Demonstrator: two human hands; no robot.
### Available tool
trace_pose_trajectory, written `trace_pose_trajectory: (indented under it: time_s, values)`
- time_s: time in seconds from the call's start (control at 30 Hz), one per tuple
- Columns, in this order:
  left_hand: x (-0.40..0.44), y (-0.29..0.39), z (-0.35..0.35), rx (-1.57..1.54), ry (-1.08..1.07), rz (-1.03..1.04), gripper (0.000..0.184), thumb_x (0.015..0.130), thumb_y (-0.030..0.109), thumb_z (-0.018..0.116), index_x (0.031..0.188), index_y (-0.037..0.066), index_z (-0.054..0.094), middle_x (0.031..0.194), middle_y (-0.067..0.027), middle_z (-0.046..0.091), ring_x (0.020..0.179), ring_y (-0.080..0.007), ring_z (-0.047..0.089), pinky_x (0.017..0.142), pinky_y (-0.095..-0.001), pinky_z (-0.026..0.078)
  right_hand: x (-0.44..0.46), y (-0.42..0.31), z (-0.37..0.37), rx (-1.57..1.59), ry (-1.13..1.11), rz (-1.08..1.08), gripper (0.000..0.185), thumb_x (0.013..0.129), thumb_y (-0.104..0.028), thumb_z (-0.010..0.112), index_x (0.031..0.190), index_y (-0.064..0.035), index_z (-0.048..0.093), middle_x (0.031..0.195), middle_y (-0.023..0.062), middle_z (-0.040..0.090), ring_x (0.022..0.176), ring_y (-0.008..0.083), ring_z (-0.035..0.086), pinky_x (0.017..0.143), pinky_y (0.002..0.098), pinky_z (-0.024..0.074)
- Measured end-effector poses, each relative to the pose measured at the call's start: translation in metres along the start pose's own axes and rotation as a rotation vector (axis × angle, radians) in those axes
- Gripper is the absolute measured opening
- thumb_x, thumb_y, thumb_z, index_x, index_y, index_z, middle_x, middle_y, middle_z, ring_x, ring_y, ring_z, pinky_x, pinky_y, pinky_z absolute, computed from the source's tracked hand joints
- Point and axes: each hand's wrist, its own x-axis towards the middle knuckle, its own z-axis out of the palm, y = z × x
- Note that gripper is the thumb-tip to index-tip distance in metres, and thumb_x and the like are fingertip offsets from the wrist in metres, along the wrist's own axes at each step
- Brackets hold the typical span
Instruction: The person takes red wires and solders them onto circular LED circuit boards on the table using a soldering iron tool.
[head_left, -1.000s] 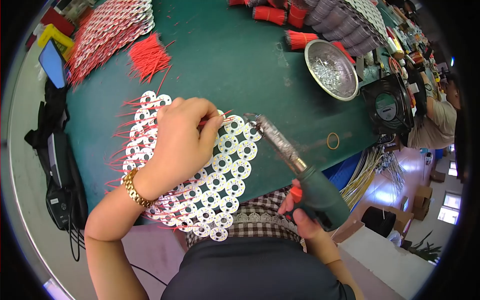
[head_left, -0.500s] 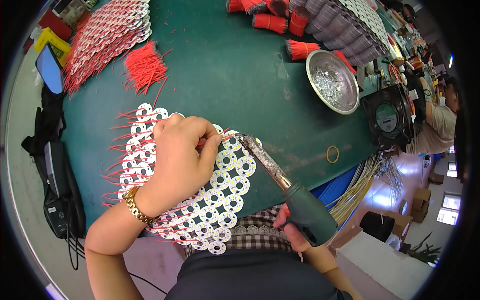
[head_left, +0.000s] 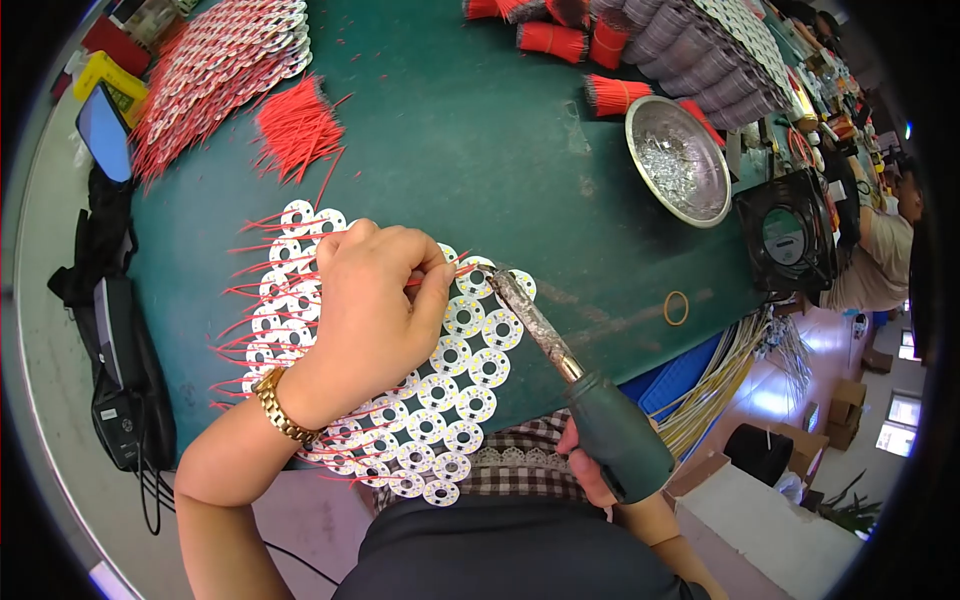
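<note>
My left hand (head_left: 385,295), a gold watch (head_left: 278,405) at its wrist, pinches thin red wires (head_left: 464,268) over a sheet of round white LED boards (head_left: 437,392). Many boards toward the left carry red wires, while those at the right look bare. My right hand (head_left: 588,468) is wrapped round the dark green handle of a soldering iron (head_left: 620,435). The iron's tip meets a board near the sheet's upper right, right by the wire ends. My left hand hides part of the sheet, and the handle covers some right fingers.
Loose red wires (head_left: 300,125) and stacked wired boards (head_left: 225,75) lie at upper left. A metal bowl (head_left: 640,140) of solder scraps, bundled wires (head_left: 615,95), a black fan (head_left: 785,235) and a rubber band (head_left: 677,308) are at right. A person (head_left: 880,250) sits beyond.
The view has shifted slightly, so the table things appear a little to the right. Both hands keep their grips, and the iron's tip stays by the wire ends.
</note>
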Motion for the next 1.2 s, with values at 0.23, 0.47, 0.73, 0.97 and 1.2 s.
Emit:
trace_pose_trajectory:
  time_s: [0.23,0.47,0.73,0.97,1.2]
  values:
    - [0.001,-0.002,0.003,-0.016,0.041,0.019,0.01,0.08,0.009,0.068,0.074,0.008,0.061,0.068,-0.0017,0.056,0.072,-0.0208,0.048,0.077,-0.0382,0.032,-0.004,-0.001,0.0,-0.014,-0.032,0.084,0.041,0.088,-0.018,0.061,0.119,0.0083,0.055,0.078,0.0093,0.059,0.066,0.0185,0.057,0.061,0.0309,0.0473]
    - [0.001,-0.003,0.003,-0.024,0.055,0.03,0.009,0.078,0.01,0.068,0.072,0.009,0.061,0.068,-0.0022,0.058,0.07,-0.0227,0.05,0.076,-0.0394,0.032,-0.02,0.012,0.003,-0.002,-0.035,0.126,0.041,0.086,-0.015,0.061,0.12,0.007,0.054,0.081,0.0106,0.059,0.069,0.0186,0.057,0.063,0.0311,0.0486]
    - [0.0,-0.005,0.004,-0.007,0.064,0.046,0.01,0.081,0.01,0.069,0.074,0.008,0.061,0.068,-0.001,0.057,0.069,-0.0197,0.047,0.076,-0.0373,0.032,-0.032,0.027,0.014,-0.126,-0.037,0.242,0.024,0.081,-0.002,0.062,0.104,0.0037,0.059,0.079,0.0077,0.059,0.07,0.0152,0.056,0.063,0.0272,0.0477]
    - [0.0,-0.005,0.004,-0.014,0.067,0.044,0.01,0.081,0.01,0.069,0.074,0.008,0.062,0.067,-0.0014,0.057,0.069,-0.0199,0.047,0.075,-0.0374,0.032,-0.002,-0.004,-0.001,-0.019,-0.011,0.134,0.012,0.079,-0.002,0.066,0.091,0.0003,0.062,0.075,0.0036,0.058,0.067,0.0123,0.055,0.059,0.0253,0.0463]
    - [-0.001,-0.006,0.004,-0.02,0.074,0.04,0.01,0.081,0.011,0.068,0.074,0.008,0.062,0.068,-0.0015,0.058,0.069,-0.0201,0.048,0.075,-0.0381,0.031,-0.046,0.041,0.012,0.046,0.055,0.237,0.027,0.087,-0.01,0.066,0.11,0.0013,0.058,0.086,0.0077,0.057,0.074,0.0167,0.056,0.067,0.029,0.0489]
